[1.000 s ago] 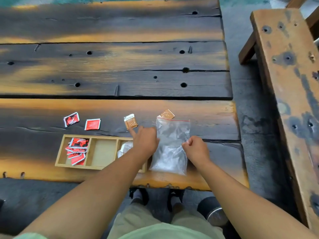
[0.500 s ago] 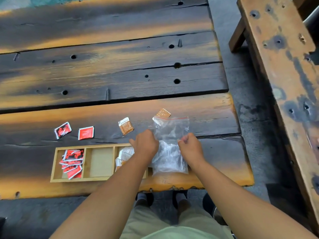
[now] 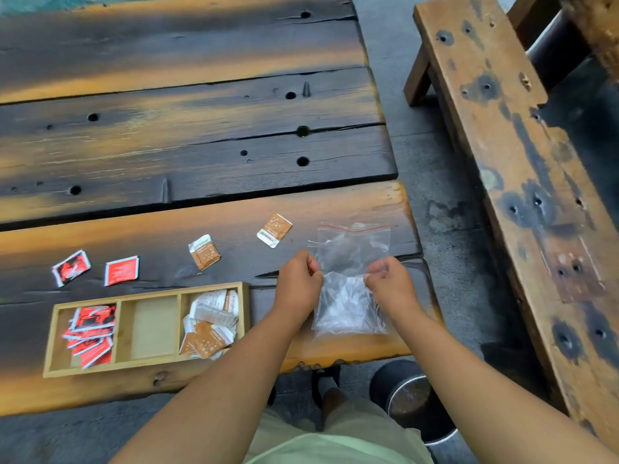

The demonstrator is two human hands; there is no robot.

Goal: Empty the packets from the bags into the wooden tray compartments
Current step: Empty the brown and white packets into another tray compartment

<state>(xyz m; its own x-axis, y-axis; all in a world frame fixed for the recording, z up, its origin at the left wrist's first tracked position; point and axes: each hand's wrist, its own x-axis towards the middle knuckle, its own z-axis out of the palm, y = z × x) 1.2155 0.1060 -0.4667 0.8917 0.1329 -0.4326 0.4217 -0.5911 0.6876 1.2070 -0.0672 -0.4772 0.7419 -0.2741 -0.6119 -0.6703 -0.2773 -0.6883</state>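
Observation:
A clear zip bag (image 3: 350, 262) with a red seal line lies near the table's right end. My left hand (image 3: 296, 284) pinches its left edge and my right hand (image 3: 390, 286) pinches its right edge. A second clear bag seems to lie crumpled under it. Left of my hands sits the wooden tray (image 3: 246, 316) with three compartments: red packets (image 3: 92, 329) in the left one, the middle one bare, brown and white packets (image 3: 211, 321) in the right one. Loose on the table lie two red packets (image 3: 121, 270) and two brown packets (image 3: 204, 252).
The dark plank table (image 3: 187, 135) stretches away from me. A wooden bench (image 3: 522, 182) stands to the right across a grey floor gap. A round metal stool (image 3: 413, 400) sits below the table edge by my knees.
My left hand has moved off the tray side onto the bag's left edge. Both hands now hold the bag higher up. The camera view has shifted left and closer.

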